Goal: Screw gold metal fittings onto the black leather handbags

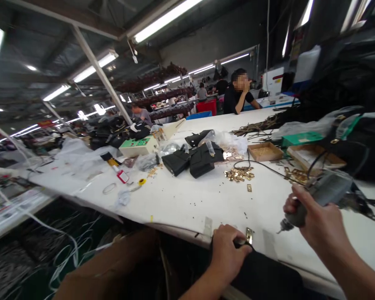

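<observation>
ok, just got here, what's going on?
Someone's at a white table, right hand gripping a grey power tool, its tip apart from the gold plate at the near edge. The left hand holds a black piece there, beside that plate; can't tell if the plate is fixed to it. Loose gold parts and black bags lie further back. A co-worker sits across.

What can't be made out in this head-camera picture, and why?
Head view: part of the black piece, hidden by the left hand; its near end, cut off by the bottom edge.
Head view: part of the tool, covered by the right hand.
Head view: the dark specks on the table, too small to identify.
</observation>
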`<state>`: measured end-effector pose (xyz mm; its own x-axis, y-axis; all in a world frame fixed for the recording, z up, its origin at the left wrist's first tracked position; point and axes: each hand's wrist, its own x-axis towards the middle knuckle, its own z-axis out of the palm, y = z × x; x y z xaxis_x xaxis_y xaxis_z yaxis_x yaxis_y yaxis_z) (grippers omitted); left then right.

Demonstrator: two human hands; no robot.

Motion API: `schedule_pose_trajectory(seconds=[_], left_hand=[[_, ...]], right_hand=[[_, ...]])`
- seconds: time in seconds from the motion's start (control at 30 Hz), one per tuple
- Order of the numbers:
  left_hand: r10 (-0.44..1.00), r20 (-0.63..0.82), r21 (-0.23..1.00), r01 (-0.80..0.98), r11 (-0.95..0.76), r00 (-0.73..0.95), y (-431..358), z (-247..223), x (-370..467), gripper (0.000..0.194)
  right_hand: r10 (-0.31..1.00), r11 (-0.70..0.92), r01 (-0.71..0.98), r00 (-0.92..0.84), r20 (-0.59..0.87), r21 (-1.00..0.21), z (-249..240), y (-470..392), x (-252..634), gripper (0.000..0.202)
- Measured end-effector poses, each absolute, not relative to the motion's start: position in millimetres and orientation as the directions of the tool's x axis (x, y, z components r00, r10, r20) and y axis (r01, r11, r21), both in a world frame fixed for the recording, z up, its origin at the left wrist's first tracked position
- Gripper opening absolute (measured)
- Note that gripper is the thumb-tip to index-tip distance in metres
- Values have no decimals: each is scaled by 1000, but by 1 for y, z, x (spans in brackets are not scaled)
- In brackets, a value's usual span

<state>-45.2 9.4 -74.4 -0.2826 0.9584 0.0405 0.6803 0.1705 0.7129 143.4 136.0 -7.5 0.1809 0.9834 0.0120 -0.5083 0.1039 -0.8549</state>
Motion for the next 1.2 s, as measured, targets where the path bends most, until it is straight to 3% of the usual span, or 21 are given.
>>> schedule_pose_trajectory(seconds=[0.1,0.4,1.2], left_hand=[[975,7,706,691,152,-221,9,-69,-47,17],[998,-10,747,663,45,-56,18,-66,-59,24],[997,45,749,662,3,-55,20,-70,-56,8]], right_hand=[[988,22,-525,141,-62,-851,-7,117,115,39],[994,10,-414,107,-37,-910,-16,108,82,39],[996,7,-385,82,-26,-923,-25,104,73,38]])
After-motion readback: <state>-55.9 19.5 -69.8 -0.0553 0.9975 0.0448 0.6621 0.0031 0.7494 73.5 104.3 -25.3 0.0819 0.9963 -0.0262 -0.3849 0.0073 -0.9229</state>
